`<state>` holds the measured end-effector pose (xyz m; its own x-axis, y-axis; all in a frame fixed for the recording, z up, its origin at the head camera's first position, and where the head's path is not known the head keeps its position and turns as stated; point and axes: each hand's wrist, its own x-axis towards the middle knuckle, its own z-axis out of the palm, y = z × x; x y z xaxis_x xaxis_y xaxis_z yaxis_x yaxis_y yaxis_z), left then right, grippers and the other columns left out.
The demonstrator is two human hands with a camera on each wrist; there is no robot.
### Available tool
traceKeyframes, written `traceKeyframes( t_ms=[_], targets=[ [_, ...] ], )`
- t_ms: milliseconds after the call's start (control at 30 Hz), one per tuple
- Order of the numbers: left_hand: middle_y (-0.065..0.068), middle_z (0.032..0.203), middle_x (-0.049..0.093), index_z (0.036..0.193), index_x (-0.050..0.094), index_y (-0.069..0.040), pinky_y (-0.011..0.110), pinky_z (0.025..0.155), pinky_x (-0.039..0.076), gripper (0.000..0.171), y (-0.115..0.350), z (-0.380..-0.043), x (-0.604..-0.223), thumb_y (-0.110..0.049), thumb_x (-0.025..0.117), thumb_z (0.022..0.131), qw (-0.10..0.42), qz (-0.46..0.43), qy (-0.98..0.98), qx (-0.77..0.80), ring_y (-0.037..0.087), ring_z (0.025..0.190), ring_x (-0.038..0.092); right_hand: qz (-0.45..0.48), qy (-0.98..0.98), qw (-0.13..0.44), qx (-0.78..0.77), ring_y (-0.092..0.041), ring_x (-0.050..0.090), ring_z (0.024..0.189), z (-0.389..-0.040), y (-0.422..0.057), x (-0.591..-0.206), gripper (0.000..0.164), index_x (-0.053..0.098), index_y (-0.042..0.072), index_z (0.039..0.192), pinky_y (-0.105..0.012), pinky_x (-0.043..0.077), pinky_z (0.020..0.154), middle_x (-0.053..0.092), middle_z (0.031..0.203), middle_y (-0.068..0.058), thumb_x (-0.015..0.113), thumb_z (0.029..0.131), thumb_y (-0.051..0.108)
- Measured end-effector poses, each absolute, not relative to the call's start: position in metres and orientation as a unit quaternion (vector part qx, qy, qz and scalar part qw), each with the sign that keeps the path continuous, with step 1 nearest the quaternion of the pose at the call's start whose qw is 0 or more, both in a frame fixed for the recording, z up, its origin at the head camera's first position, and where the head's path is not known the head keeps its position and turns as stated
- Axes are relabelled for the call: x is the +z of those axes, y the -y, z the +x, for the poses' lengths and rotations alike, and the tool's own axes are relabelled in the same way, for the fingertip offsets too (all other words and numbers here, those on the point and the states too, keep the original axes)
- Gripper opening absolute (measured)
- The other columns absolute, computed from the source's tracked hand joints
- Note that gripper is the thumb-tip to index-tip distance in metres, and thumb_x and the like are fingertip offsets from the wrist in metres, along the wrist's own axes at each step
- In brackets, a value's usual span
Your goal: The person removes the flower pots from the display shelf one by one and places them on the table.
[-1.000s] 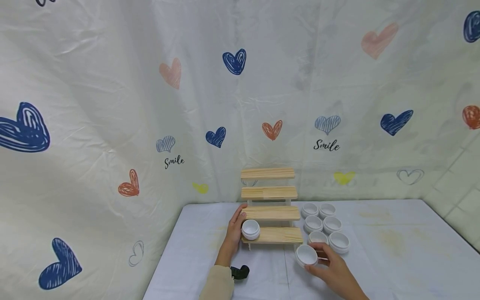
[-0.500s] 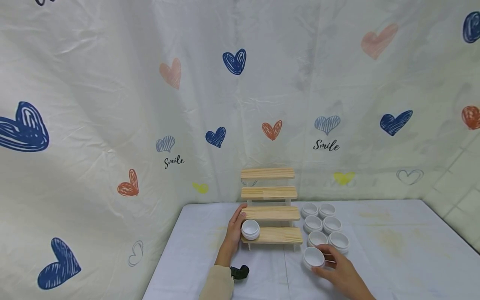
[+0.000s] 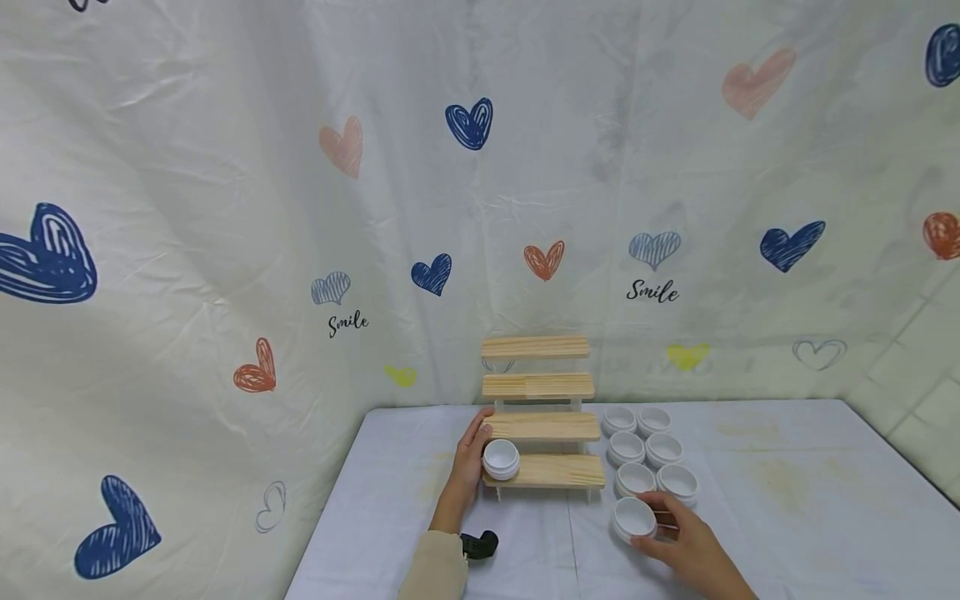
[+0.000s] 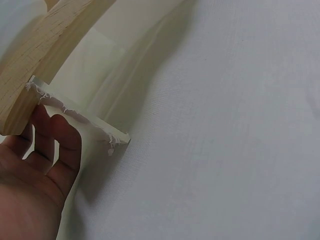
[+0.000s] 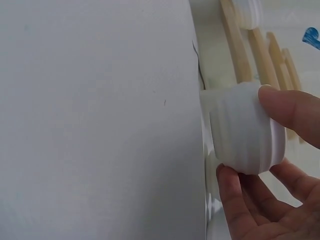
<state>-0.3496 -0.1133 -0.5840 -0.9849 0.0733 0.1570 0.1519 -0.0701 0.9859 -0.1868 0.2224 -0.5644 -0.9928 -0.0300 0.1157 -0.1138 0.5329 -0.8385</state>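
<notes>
A four-tier wooden shelf stand (image 3: 555,427) stands at the back middle of the table. My left hand (image 3: 469,458) grips its left side, fingers curled under a board next to a thin white upright (image 4: 82,112) in the left wrist view. On the left end of the lowest board sits a small white cup (image 3: 501,460). My right hand (image 3: 686,542) pinches another white cup (image 3: 633,518), upright, right of the stand's front. Close up in the right wrist view, this ribbed cup (image 5: 245,127) is between the thumb and the fingers.
Several more white cups (image 3: 664,450) stand in two columns right of the stand, just beyond the held cup. A black object (image 3: 480,545) shows beside the left sleeve. Behind the white-covered table (image 3: 787,533) hangs a heart-printed cloth (image 3: 525,167).
My right hand has moved to the right with its cup, away from the stand and along the near end of the cup columns. The left hand has stayed on the stand.
</notes>
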Motion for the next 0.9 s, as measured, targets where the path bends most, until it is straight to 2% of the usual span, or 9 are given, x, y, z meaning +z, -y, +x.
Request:
traceKeyframes(
  t_ms=[300,467,900],
  targets=[
    [0.002,0.161,0.045,0.148,0.054,-0.025,0.053,0.127,0.021,0.046,0.114,-0.350,-0.584,-0.040,0.054,0.105,0.024,-0.084,0.676,-0.732,0.026,0.151,0.034,0.038,0.874,0.043,0.483,0.004,0.063,0.100,-0.188,-0.229,-0.565,0.061,0.061,0.008,0.130,-0.020,0.056,0.085,0.068,0.126,-0.009,0.089,0.078,0.020],
    [0.002,0.161,0.044,0.149,0.054,-0.024,0.053,0.126,0.021,0.047,0.114,-0.351,-0.584,-0.040,0.054,0.105,0.024,-0.084,0.676,-0.732,0.026,0.151,0.034,0.040,0.874,0.038,0.483,0.005,0.063,0.100,-0.189,-0.233,-0.565,0.063,0.061,0.008,0.131,-0.017,0.055,0.085,0.068,0.127,-0.010,0.089,0.078,0.023],
    [0.002,0.162,0.043,0.150,0.052,-0.021,0.054,0.127,0.019,0.049,0.114,-0.351,-0.584,-0.040,0.054,0.105,0.024,-0.086,0.677,-0.731,0.026,0.153,0.031,0.049,0.869,0.031,0.491,0.006,0.063,0.100,-0.188,-0.241,-0.566,0.066,0.058,0.001,0.135,-0.018,0.056,0.084,0.067,0.128,-0.013,0.088,0.079,0.017]
  ],
)
